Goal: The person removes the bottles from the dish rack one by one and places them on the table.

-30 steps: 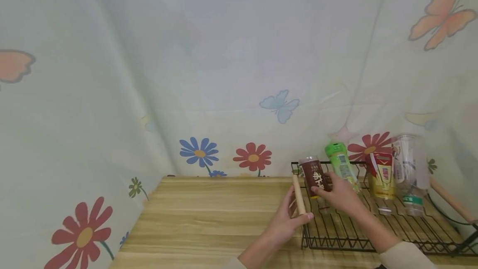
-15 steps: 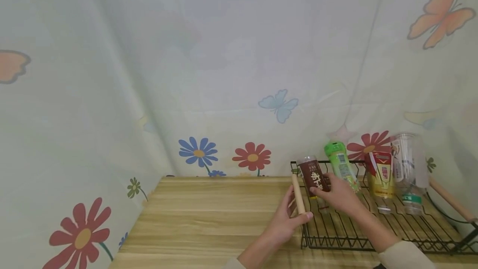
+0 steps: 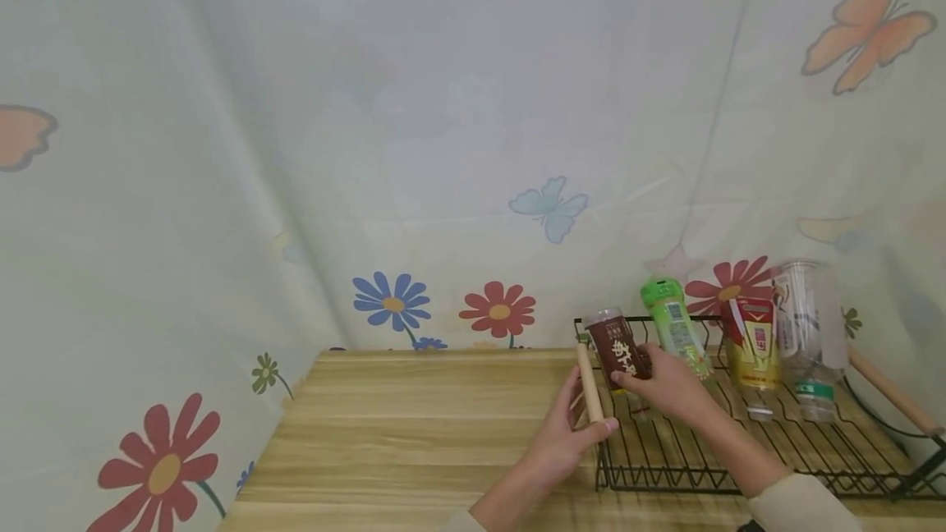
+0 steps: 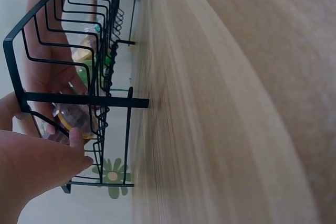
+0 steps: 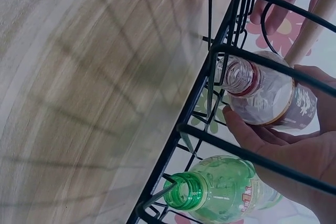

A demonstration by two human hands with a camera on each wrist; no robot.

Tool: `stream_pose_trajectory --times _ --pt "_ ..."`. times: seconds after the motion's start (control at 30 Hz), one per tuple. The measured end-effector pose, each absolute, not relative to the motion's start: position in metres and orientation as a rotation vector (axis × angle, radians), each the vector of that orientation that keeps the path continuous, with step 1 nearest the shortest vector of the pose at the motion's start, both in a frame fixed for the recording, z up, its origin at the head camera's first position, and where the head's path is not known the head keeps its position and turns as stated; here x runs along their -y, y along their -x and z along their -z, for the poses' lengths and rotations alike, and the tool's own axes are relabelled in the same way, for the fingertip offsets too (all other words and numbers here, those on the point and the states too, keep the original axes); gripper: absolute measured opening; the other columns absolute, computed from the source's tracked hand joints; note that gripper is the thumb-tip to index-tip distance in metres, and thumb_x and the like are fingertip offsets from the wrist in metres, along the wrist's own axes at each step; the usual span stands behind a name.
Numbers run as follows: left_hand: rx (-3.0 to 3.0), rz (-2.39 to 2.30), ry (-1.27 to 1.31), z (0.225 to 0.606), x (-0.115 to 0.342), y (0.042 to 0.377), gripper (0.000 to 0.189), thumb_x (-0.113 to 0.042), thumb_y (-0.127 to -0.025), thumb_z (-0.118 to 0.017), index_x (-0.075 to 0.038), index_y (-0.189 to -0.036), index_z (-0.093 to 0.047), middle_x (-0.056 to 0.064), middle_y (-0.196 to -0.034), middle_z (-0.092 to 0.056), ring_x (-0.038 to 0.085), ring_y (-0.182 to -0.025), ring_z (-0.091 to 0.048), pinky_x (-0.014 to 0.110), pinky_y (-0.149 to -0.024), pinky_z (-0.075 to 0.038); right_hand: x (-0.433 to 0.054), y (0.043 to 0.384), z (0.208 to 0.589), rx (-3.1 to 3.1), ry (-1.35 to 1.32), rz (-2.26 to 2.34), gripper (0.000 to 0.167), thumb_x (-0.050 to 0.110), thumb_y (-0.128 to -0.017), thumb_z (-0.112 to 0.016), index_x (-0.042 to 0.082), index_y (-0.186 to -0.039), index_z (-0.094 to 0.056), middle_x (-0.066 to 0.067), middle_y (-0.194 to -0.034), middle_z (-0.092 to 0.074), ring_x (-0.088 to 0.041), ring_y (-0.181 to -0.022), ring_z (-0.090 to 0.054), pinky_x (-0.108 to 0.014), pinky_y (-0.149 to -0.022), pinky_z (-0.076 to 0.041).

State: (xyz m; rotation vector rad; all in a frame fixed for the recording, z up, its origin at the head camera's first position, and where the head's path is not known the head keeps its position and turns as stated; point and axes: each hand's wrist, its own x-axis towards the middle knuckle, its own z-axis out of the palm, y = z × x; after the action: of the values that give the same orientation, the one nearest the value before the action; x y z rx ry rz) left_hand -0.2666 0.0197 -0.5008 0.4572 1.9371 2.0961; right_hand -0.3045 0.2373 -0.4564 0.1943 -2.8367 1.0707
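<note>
My right hand [image 3: 668, 388] holds a clear plastic bottle with a dark brown label [image 3: 613, 343] at the left end of a black wire dish rack [image 3: 665, 480]. The bottle stands upside down and leans left; its uncapped neck [image 5: 241, 74] points down among the wires in the right wrist view. My left hand [image 3: 565, 437] grips the wooden handle [image 3: 589, 384] on the rack's left side, thumb at its near end. Close to the right hand, an upside-down green bottle [image 3: 676, 327] leans in the rack, its open mouth [image 5: 184, 192] low between the wires.
Farther right in the rack stand a bottle with a red and yellow label [image 3: 755, 343] and a clear bottle [image 3: 809, 327], both inverted. Another wooden handle [image 3: 894, 392] is on the rack's right side. The rack sits on a wood-grain table [image 3: 414, 433] before a flowered curtain [image 3: 443, 146].
The top of the brown-labelled bottle has tilted slightly left in the right hand. Both hands stay nearly in place; the head view has shifted a little.
</note>
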Motion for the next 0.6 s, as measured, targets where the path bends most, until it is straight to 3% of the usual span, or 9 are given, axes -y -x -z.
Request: stream_pose_trajectory --times 0.6 --pt "-1.930 -2.111 -0.466 0.5016 -0.0207 0.2670 0.098 -0.021 -0.096 -0.080 -0.029 -0.170 -0.017 0.011 -0.175 -0.020 0.038 -0.158 -0.026 0.052 -0.124 -0.032 -0.2386 0.3067 0.4580 2.839 -0.226 -1.123 0.081 0.041 -0.098 -0.076 -0.018 -0.143 -0.045 -0.027 -0.113 -0.070 -0.026 -0.087 -0.071 -0.041 -0.066 -0.061"
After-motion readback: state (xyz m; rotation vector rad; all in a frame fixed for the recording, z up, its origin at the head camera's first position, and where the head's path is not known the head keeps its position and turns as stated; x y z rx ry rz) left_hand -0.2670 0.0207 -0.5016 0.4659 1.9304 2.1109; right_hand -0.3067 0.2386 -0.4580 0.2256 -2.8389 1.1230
